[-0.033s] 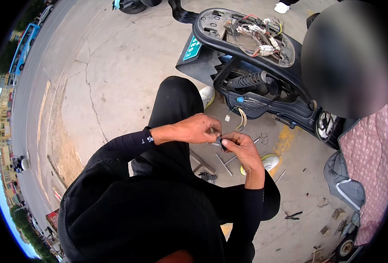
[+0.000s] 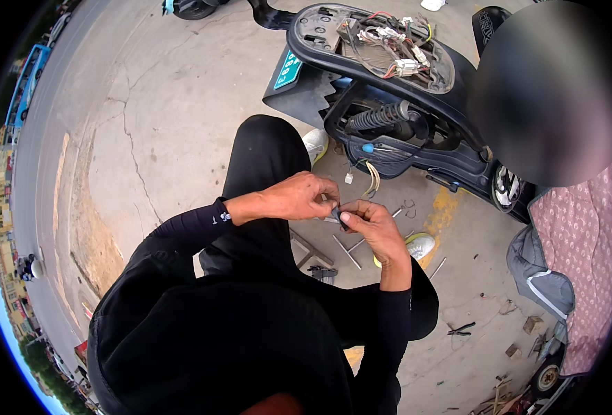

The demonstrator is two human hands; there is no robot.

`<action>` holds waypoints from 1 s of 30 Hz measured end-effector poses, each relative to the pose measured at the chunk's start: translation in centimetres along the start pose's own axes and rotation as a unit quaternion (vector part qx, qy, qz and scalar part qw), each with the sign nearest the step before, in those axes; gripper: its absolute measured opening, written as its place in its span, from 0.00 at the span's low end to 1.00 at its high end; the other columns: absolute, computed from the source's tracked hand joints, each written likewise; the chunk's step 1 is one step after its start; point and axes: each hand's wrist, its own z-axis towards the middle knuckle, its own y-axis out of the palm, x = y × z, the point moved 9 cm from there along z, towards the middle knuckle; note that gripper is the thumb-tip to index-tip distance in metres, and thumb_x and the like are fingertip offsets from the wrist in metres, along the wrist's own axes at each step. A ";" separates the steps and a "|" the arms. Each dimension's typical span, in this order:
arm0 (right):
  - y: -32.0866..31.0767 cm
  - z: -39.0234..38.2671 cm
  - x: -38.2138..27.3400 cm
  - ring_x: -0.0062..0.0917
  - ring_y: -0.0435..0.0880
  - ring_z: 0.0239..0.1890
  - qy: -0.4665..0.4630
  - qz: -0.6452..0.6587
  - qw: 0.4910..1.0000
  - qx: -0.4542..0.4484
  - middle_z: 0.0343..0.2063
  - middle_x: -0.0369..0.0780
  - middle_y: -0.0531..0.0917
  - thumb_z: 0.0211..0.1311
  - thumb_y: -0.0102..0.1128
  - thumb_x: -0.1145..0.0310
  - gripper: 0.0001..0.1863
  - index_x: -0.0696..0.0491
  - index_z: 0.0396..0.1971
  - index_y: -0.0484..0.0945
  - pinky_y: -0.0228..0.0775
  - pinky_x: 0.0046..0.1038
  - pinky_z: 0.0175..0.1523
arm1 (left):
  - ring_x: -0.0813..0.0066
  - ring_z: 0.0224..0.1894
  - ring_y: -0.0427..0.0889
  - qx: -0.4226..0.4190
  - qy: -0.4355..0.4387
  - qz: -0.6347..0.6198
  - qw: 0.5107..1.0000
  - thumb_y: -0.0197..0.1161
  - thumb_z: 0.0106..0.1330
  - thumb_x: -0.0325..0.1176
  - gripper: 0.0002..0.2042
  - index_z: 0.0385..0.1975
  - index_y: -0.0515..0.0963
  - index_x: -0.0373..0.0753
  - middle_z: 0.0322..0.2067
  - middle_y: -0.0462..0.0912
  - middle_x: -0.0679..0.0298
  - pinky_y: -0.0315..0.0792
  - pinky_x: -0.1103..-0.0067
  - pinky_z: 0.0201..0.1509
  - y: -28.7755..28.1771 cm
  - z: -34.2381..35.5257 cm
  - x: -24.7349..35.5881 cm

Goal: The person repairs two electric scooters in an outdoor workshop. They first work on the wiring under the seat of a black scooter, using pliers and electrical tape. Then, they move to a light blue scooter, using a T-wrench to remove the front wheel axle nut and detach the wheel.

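Both grips meet on one small dark part [image 2: 339, 217]: the left hand [image 2: 304, 196] pinches it from above with closed fingers while the right hand [image 2: 374, 225] cups it from below, fingers curled narrow around it. Just beyond the grip, one scooter [image 2: 389, 149] stands stripped, its seat base [image 2: 361, 41] showing a tangle of coloured wires [image 2: 396, 41], one green plate [image 2: 287, 69] at its tail. Below the grip, three metal rods [image 2: 347, 252] lie on the concrete floor [image 2: 168, 104], between two white-and-yellow shoes [image 2: 420, 243]. Right of the grip hangs a patterned cloth [image 2: 586, 256].
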 end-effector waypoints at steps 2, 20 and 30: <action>-0.7 0.1 0.4 0.13 0.75 0.32 -0.005 -0.006 1.000 0.008 0.31 0.33 0.81 0.65 0.63 0.68 0.10 0.60 0.39 0.80 0.67 0.19 0.39 | 0.76 0.28 0.84 -0.021 -0.012 -0.002 1.000 0.57 0.66 0.29 0.07 0.33 0.77 0.31 0.24 0.81 0.60 0.75 0.78 0.34 0.5 0.9 -0.3; -11.2 4.9 3.2 0.18 0.82 0.26 -0.002 -0.080 0.956 0.281 0.29 0.39 0.85 0.68 0.56 0.71 0.09 0.62 0.40 0.79 0.73 0.20 0.33 | 0.55 0.42 0.80 0.299 -0.029 0.177 0.937 0.72 0.54 0.36 0.15 0.38 0.76 0.38 0.39 0.75 0.57 0.74 0.64 0.43 1.6 9.3 -9.5; -10.0 7.3 2.9 0.18 0.84 0.27 0.005 -0.021 0.966 0.257 0.30 0.38 0.85 0.67 0.57 0.70 0.09 0.59 0.41 0.80 0.72 0.19 0.32 | 0.53 0.36 0.81 0.335 0.004 0.103 0.936 0.61 0.64 0.28 0.07 0.39 0.74 0.36 0.35 0.79 0.54 0.74 0.64 0.40 -0.8 7.9 -6.5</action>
